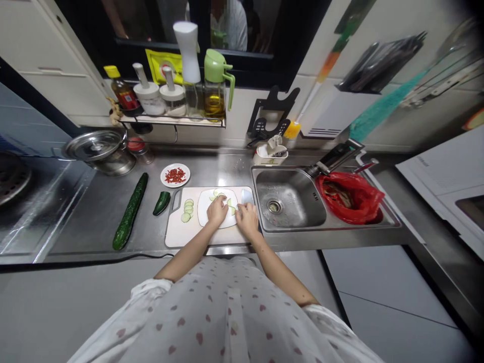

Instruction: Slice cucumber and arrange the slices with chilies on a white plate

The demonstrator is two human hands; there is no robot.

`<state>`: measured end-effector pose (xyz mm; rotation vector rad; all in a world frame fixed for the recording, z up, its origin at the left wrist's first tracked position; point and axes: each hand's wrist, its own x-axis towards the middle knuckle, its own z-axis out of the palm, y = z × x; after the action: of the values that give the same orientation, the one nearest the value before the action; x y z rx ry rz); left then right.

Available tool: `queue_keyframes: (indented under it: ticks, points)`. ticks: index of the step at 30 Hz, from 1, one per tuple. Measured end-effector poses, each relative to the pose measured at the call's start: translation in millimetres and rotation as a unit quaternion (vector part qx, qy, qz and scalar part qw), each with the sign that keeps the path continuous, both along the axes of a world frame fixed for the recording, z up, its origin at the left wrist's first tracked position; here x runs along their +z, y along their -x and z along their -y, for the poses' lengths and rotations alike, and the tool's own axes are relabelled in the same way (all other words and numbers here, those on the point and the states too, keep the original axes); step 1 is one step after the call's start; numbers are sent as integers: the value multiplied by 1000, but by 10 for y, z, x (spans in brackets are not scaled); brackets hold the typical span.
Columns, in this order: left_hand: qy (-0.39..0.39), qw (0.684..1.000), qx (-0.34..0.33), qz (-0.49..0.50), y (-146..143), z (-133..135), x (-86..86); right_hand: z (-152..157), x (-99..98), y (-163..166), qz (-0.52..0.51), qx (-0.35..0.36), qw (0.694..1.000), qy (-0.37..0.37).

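Observation:
A white square plate point(203, 212) with several pale cucumber slices point(217, 192) sits on a light cutting board point(181, 237). My left hand point(217, 212) reaches over the plate, its fingers stretched forward among the slices and the thumb apart. At the plate's right edge, my right hand point(248, 221) has its fingertips closed at a thin cucumber slice point(232, 210); the exact grip is small and partly hidden. Beyond that hand lies a shiny bluish-white flat piece point(247, 195), possibly a blade. More slices point(187, 209) overlap in a row on the board's left side.
Left of the board lie a whole cucumber point(130, 214) and a cut cucumber piece point(162, 203). A small plate of chopped red pieces point(175, 175) stands behind. To the right are a sink point(295, 201) and a red plastic bag point(355, 201). A condiment shelf point(174, 121) hangs above.

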<state>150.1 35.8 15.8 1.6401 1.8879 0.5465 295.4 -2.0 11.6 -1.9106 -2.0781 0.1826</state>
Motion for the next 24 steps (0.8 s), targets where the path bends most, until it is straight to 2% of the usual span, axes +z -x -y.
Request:
queue_keyframes:
  ticks: [5,11,15,19,24]
  points:
    - [-4,995,55,77,81,176,38,57,32,-118,-28,-2,999,-23]
    - [-20,990,49,133,160,517,87,138,48,-209,-71,-5,997,-43]
    - [-27,987,67,141,250,683,79,162,73,-213,-86,-6,995,-52]
    - [-49,983,113,138,467,769,39,174,112,-181,-101,-3,993,-55]
    - [-35,973,208,91,920,824,-5,193,155,-147,-116,-3,992,-59]
